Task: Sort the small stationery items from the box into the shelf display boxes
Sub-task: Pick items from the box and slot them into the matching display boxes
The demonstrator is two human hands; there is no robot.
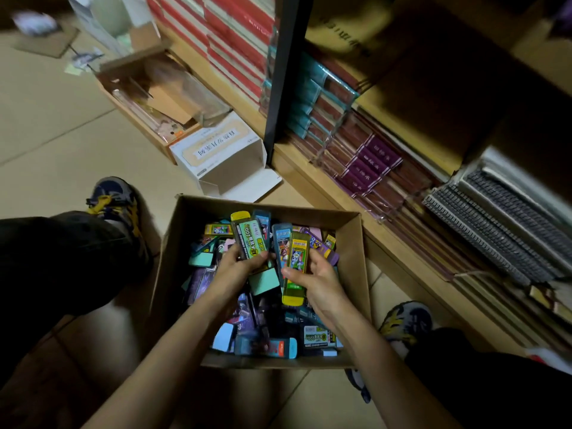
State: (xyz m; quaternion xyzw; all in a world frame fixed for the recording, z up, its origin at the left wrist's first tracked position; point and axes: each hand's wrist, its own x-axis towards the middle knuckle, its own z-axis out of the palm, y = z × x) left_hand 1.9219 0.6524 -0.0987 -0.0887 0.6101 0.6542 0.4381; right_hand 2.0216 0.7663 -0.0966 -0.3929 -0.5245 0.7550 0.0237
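1. Cardboard box (309, 212) sits open on the tiled floor (62, 134), between the person's left shoe (114, 196) and right shoe (405, 320), close against the low wooden shelf (337, 193).
2. Inside it lies a loose heap of small stationery packs (263, 335): teal, purple, blue and green ones, lying every which way.
3. Both arms reach down into the box from the near edge.
4. The left hand (238, 269) is curled round a green pack (247, 236) with a yellow tab on top, holding it upright above the heap, fingers wrapped over its lower end.
5. The right hand (320, 281) grips a yellow pack (297, 264) with a cartoon print, thumb laid across its face, fingers behind it.
6. A blue pack (282, 243) stands between the two, touching the yellow one; which hand has it, I cannot tell.
7. On the shelf to the right, purple-spined packs (371, 162) lie in rows, with teal-edged ones (312, 97) beyond them and grey ribbed stock (495, 218) nearer.
8. Past the box on the floor lies a white carton (223, 150), open at its near end.
9. Behind that, a brown carton (139, 88) holds clear plastic wrapping.
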